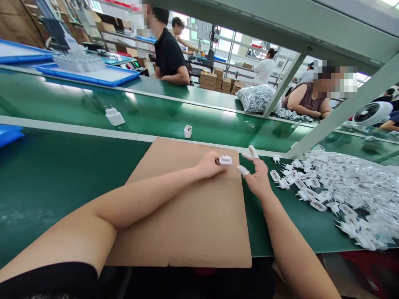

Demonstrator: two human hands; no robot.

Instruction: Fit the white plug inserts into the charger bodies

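My left hand (209,165) is closed around a white plug charger (225,160), its two pins pointing away from me, above the far right part of a brown cardboard sheet (187,224). Just right of the sheet's edge is my right hand (258,176), with white covers on its fingertips. Its thumb and fingers are spread apart, holding nothing. Further right lies a heap of white chargers (311,182) on the green bench. Two more chargers sit on the green belt beyond the sheet: one to the left (115,116) and one near the middle (188,132).
A clear plastic bag (368,178) lies among the charger heap. Metal rails edge the belt, and a slanted post (330,118) rises at right. Across the belt are a blue tray (115,77), a stuffed bag (255,97) and several co-workers.
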